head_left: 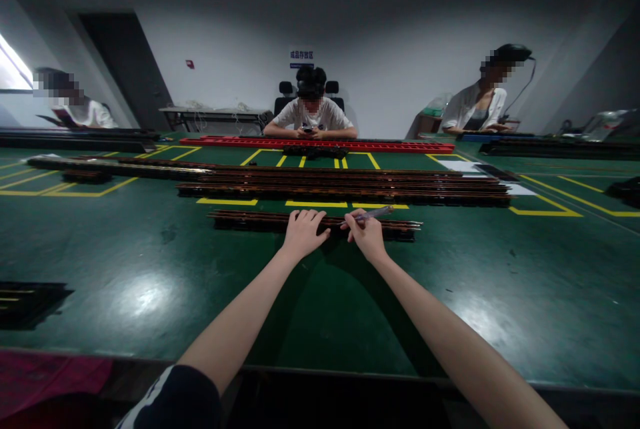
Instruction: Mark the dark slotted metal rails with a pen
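Observation:
A long dark strip (pixel 240 219) with copper-coloured lines lies across the green table in front of me. My left hand (pixel 303 231) rests on its middle with the fingers curled over the far edge. Just to the right, my right hand (pixel 367 233) is closed around a thin pen-like tool (pixel 374 214), whose tip points right above the strip.
Several longer dark strips (pixel 345 183) are stacked behind it, and a red rail (pixel 320 144) lies farther back. Yellow lines mark the green table (pixel 150 269). One person sits opposite, others at the far left and right. A dark tray (pixel 27 302) sits at the left edge.

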